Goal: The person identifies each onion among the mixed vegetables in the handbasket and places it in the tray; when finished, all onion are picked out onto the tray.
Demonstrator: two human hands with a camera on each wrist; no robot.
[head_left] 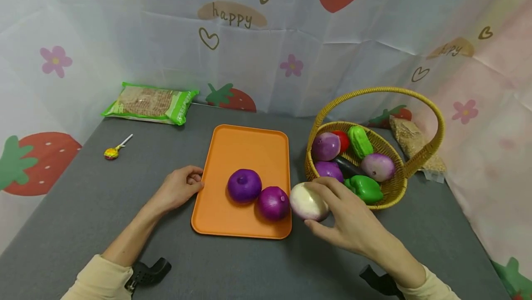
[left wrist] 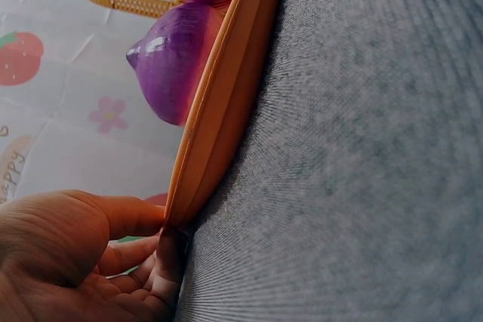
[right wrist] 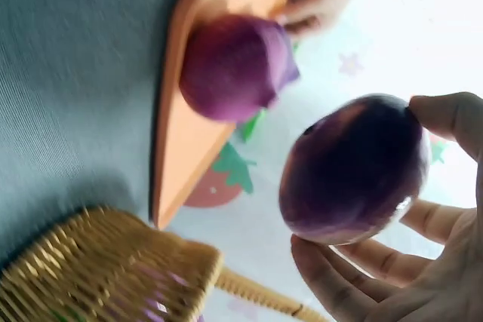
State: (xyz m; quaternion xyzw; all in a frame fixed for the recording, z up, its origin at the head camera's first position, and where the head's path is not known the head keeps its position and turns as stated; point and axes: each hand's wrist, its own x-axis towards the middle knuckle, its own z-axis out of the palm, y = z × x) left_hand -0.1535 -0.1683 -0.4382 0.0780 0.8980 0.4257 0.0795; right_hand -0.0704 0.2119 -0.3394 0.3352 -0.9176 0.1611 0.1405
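Fingers of right hand (head_left: 353, 226) curled round a pale, purple-tinged onion (head_left: 308, 202), held just off the flat orange plastic tray (head_left: 249, 152) at its 4 o'clock. Left hand (head_left: 179, 188), fingers loosely bent, touched tray edge at 9 o'clock. Two purple onions (head_left: 244, 185) sat on tray; woven wicker basket (head_left: 395, 188) w/ veg at 3 o'clock.
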